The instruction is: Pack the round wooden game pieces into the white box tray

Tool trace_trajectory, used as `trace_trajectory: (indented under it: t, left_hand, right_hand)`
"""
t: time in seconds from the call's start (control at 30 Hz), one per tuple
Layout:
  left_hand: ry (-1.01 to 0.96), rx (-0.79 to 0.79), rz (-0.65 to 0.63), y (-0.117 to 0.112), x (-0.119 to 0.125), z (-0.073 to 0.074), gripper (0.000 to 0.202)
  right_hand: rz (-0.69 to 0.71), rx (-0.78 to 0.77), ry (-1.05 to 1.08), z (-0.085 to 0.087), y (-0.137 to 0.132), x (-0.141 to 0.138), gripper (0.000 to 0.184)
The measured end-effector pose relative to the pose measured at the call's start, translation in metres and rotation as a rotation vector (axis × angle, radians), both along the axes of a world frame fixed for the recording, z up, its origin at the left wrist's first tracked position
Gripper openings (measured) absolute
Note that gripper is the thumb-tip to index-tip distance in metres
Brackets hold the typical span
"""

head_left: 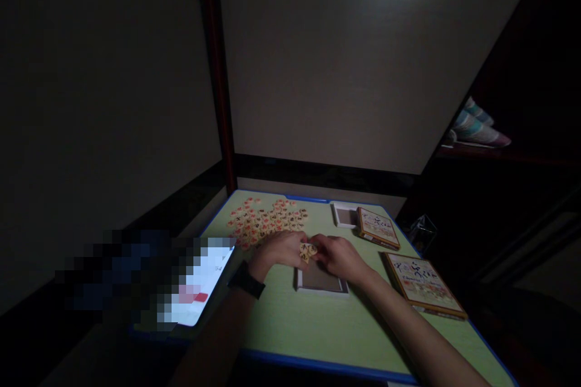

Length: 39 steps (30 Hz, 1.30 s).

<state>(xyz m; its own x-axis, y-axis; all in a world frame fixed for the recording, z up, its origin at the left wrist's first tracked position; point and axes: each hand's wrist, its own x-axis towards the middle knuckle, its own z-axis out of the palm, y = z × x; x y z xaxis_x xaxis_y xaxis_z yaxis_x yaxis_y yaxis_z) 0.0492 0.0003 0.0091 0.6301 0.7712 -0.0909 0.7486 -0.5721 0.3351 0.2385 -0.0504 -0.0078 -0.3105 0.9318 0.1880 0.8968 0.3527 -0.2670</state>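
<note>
My left hand [285, 247], with a dark watch [246, 281] on its wrist, reaches in over the near side of a spread of Chinese chess pieces [267, 217]. Its fingers close on a small cluster of pale round pieces [307, 250] with dark characters. From the other side, my right hand [339, 257] holds the same cluster with bent fingers. Both hands are above a shallow white-rimmed box tray [322, 291], which they partly cover. The loose pieces on the table carry red or dark characters.
The green table [290, 326] has a blue edge. A phone or tablet with a lit screen [202, 284] lies at the left. A second white tray [336, 217] is at the back right, beside a printed box lid [377, 227]. Another printed lid [424, 283] lies near the right edge.
</note>
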Motion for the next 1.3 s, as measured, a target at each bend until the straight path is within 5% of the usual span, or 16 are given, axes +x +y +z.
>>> trace_trajectory:
  t: [1.3]
  left_hand:
    - [-0.037,0.008,-0.005,0.007,0.001,-0.01,0.051]
  right_hand:
    - [0.028,0.0,0.058,0.002,0.0,0.002,0.04]
